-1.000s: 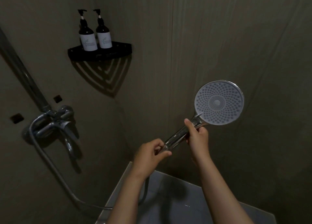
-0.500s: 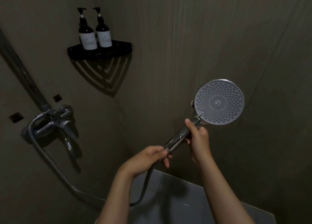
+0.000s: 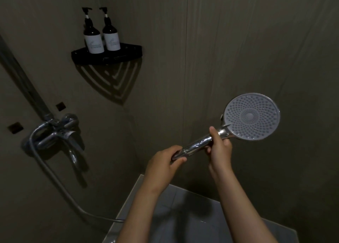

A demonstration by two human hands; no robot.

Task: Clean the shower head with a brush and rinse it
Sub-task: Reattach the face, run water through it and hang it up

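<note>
The shower head (image 3: 252, 116) is a round grey disc of nozzles on a chrome handle (image 3: 199, 145), held up with its face towards me. My right hand (image 3: 219, 148) grips the handle just below the disc. My left hand (image 3: 165, 162) grips the handle's lower end, where the hose joins. The grey hose (image 3: 60, 184) runs from the wall tap down and under my left arm. No brush is in view.
A chrome mixer tap (image 3: 55, 132) sits on the left wall with a riser pipe (image 3: 23, 77) above it. A black corner shelf (image 3: 108, 56) holds two dark pump bottles (image 3: 92, 33). Pale floor tiles (image 3: 183, 215) lie below my arms.
My left hand closed again on the handle's lower end after loosening half a second ago. The shower head shifted slightly to the right and down.
</note>
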